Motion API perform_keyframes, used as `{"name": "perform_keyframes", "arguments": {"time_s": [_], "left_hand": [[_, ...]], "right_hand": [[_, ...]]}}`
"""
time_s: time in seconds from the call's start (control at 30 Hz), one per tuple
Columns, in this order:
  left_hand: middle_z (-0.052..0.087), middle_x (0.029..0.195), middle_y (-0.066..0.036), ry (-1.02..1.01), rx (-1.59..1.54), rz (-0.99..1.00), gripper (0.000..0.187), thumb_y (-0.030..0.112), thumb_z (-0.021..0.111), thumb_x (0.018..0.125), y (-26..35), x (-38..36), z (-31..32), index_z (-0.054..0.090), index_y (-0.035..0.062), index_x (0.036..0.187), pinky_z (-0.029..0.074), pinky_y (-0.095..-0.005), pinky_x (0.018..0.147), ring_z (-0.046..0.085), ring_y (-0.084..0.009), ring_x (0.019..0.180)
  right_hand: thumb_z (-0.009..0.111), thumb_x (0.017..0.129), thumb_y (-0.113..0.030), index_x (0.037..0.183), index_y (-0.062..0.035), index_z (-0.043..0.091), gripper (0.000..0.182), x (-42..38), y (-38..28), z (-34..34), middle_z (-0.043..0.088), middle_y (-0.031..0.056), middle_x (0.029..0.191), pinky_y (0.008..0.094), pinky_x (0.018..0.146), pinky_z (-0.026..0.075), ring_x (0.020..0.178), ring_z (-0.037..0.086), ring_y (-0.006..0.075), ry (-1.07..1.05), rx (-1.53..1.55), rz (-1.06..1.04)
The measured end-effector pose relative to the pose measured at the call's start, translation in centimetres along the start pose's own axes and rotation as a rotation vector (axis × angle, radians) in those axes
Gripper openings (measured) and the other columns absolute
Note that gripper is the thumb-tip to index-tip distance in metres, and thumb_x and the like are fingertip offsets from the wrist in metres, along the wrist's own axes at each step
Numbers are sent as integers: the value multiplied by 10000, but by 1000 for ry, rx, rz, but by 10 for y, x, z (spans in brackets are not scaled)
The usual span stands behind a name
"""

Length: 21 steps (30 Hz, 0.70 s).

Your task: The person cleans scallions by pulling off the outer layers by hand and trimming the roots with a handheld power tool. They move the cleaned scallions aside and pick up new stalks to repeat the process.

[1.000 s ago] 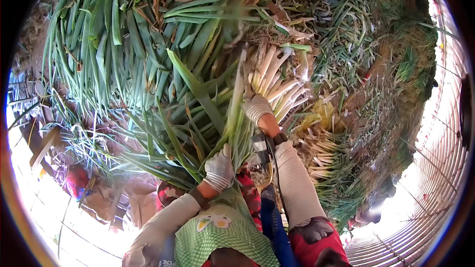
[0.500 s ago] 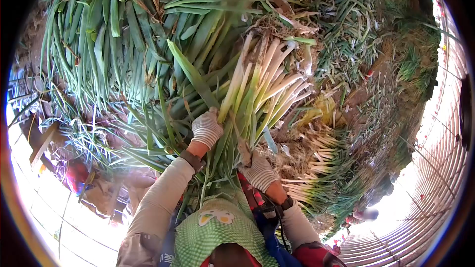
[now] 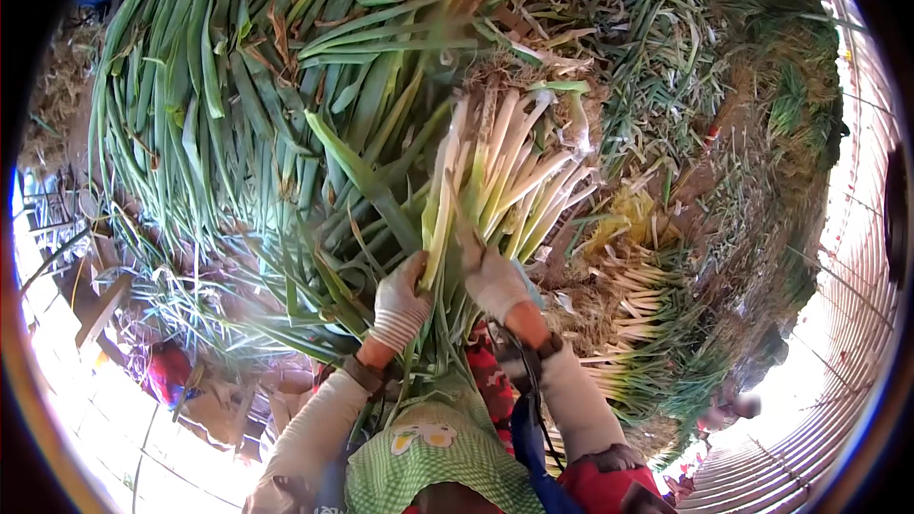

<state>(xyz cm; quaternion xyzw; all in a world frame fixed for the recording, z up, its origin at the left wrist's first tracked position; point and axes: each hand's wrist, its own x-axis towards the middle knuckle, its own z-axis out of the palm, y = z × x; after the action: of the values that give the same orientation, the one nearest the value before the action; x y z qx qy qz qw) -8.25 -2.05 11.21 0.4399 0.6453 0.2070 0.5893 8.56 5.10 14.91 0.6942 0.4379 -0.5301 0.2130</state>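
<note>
My left hand (image 3: 401, 303), in a striped knit glove, is closed around a thick green onion stalk (image 3: 441, 228) at the near side of a bunch. To its right my gloved right hand (image 3: 494, 284) is closed too, fingertips over the same bunch. A thin, brownish, blade-like piece rises from those fingers; I cannot tell what it is. The bunch of green onions (image 3: 533, 171) lies with white stems and roots pointing away and green leaves running towards my lap, over a green checked apron (image 3: 447, 447).
A big heap of green onions (image 3: 219, 86) fills the far left. More onions (image 3: 640, 319) lie in a row at the right, beside a yellow plastic scrap (image 3: 628, 219). Cut leaves (image 3: 671, 48) litter the ground towards a ribbed wall (image 3: 819, 362). A red and blue object (image 3: 168, 371) sits at lower left.
My right hand has moved up and slightly left along the bunch, closer to the stalk. My left hand sits lower in view, still on the stalk. The whole view has shifted slightly.
</note>
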Motion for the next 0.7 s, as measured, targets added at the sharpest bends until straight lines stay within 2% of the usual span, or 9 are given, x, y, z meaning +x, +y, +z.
{"name": "perform_keyframes", "arguments": {"time_s": [0.03,0.1,0.17,0.27,0.33,0.37,0.43,0.53,0.7], "left_hand": [[643,1031,-210,6,156,51,541,-56,556,685,7,-4,1,522,10,1222,498,-337,867,638,-344,984],[627,1058,-215,7,191,-25,520,-53,555,689,12,-12,3,523,22,1202,503,-368,851,622,-368,982],[616,1052,-212,35,188,-19,507,-44,562,689,12,-11,4,527,27,1190,505,-384,830,610,-388,963],[602,1035,-209,82,224,15,505,-44,566,690,8,-12,7,526,35,1187,505,-404,797,601,-403,925],[596,1022,-207,125,236,27,508,-44,564,693,3,-11,12,522,43,1191,502,-417,775,596,-409,897],[593,1014,-201,104,249,26,511,-27,571,698,3,-12,13,515,57,1199,497,-439,748,596,-407,871],[587,997,-188,63,280,23,517,8,586,710,4,-13,13,502,85,1214,487,-482,696,595,-404,817],[585,998,-188,56,260,29,526,3,585,708,2,-13,11,498,89,1219,488,-481,698,594,-406,815],[549,1017,-188,-20,495,-109,727,242,738,698,11,-5,17,385,59,1306,517,-459,709,607,-378,877]], "right_hand": [[539,877,-300,1308,-2,388,546,26,1,-1,603,269,1061,441,802,507,926,620,404,-17,126,0],[482,901,-255,1396,-62,324,554,108,27,18,574,266,1146,423,809,510,916,625,384,-48,475,45],[449,910,-218,1454,-130,260,583,132,24,9,548,252,1220,395,777,520,873,636,331,-6,485,40],[431,910,-187,1489,-202,200,624,58,-33,-41,526,217,1288,358,690,532,783,636,242,35,69,-5],[425,909,-184,1491,-212,196,626,26,-40,-37,519,196,1312,339,635,532,731,618,197,-88,100,76],[425,906,-169,1496,-211,176,642,25,-28,-22,507,188,1329,332,598,527,699,605,204,-74,-10,-44],[424,902,-170,1501,-200,139,664,24,-23,-11,557,209,1242,340,674,531,705,605,241,-136,40,47],[434,892,-148,1499,-164,145,672,42,-35,-21,609,243,1115,368,716,512,727,610,261,24,172,18],[517,882,-202,1498,-170,76,758,73,-28,-30,623,242,1091,393,693,550,700,632,281,7,108,28]]}}
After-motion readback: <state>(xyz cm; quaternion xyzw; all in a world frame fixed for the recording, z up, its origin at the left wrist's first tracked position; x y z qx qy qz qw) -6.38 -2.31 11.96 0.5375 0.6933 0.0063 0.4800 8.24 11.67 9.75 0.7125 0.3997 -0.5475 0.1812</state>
